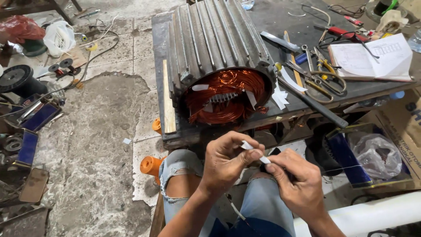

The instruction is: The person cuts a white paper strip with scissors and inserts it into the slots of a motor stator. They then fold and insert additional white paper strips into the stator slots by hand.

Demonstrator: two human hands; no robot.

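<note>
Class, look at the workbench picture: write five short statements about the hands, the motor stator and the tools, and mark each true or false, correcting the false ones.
1. Both hands pinch one small white strip between their fingertips. True: the left hand and right hand hold it together.
2. The motor stator lies on the floor. False: it rests on the dark workbench.
3. Copper windings show in the stator's open end. True.
4. The scissors are in the right hand. False: they lie on the bench beside the open notebook.
5. The orange cone stands on the bench. False: it is low down by the person's left knee.
</note>
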